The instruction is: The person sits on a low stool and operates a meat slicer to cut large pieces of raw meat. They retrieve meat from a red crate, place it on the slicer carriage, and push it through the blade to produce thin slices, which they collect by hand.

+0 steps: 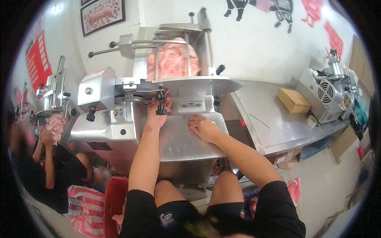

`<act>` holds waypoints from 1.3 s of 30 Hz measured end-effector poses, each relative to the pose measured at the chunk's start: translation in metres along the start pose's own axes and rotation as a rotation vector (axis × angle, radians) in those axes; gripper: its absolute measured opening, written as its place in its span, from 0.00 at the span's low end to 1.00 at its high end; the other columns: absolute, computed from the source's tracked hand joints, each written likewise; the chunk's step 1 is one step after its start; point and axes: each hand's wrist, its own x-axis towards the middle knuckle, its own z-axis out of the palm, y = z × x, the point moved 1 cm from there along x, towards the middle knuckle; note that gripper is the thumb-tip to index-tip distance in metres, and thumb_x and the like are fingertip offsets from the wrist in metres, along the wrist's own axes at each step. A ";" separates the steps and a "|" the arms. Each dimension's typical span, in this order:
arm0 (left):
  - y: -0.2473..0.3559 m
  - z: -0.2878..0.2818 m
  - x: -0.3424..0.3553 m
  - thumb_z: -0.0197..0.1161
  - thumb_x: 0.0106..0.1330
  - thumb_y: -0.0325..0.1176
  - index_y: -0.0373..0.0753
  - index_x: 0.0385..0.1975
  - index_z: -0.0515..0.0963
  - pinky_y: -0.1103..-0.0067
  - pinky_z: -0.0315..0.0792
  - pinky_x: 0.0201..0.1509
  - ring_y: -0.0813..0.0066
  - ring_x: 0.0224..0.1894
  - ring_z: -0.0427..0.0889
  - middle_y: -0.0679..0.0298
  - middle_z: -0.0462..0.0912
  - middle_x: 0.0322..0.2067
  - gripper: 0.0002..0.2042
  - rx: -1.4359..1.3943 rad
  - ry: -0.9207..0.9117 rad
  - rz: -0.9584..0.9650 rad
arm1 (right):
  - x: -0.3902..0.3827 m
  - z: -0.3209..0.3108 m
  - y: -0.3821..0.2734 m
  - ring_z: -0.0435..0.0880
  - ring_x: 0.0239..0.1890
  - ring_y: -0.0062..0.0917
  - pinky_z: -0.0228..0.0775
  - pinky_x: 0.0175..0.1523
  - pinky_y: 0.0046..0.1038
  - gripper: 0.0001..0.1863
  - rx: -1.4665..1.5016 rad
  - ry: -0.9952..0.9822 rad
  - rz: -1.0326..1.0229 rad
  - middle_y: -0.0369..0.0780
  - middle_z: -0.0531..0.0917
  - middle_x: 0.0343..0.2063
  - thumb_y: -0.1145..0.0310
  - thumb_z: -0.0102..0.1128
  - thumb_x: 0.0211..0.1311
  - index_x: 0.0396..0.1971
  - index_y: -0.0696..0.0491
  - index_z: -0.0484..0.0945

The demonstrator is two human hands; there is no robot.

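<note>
A steel meat slicer (101,129) stands before me, a large block of pink, fatty meat (173,59) in its blurred upper carriage. My left hand (156,111) reaches beneath the slicer's plate beside black knobs (160,99); small pink pieces show at its fingers, which are partly hidden, so I cannot tell its grip. My right hand (202,127) rests on the lower steel tray (178,142) with fingers apart and loosely bent.
At left a co-worker's hand (47,137) touches meat (55,126) at another slicer (53,99). On the right steel counter (258,111) are a yellow box (293,100) and another machine (323,95). A red crate (113,194) and striped bags (79,198) sit low left.
</note>
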 end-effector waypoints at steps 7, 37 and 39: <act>-0.002 -0.021 0.012 0.47 0.79 0.46 0.42 0.37 0.77 0.67 0.78 0.48 0.71 0.25 0.76 0.66 0.77 0.27 0.16 0.028 0.039 -0.095 | -0.024 -0.024 0.010 0.79 0.54 0.44 0.72 0.61 0.43 0.13 -0.219 0.150 0.187 0.44 0.83 0.45 0.60 0.60 0.68 0.41 0.53 0.84; 0.025 -0.002 -0.006 0.52 0.80 0.36 0.40 0.52 0.76 0.65 0.75 0.64 0.61 0.60 0.79 0.59 0.82 0.53 0.11 0.225 0.113 -0.025 | -0.055 0.063 0.203 0.89 0.36 0.37 0.79 0.44 0.41 0.20 0.437 -0.155 1.147 0.50 0.88 0.27 0.56 0.60 0.64 0.33 0.59 0.87; 0.032 -0.007 -0.001 0.52 0.80 0.36 0.39 0.53 0.76 0.67 0.76 0.59 0.62 0.57 0.80 0.60 0.82 0.50 0.11 0.303 -0.002 -0.072 | -0.058 0.074 0.220 0.90 0.39 0.39 0.79 0.49 0.41 0.16 0.174 -0.105 1.032 0.47 0.89 0.35 0.56 0.60 0.64 0.35 0.54 0.88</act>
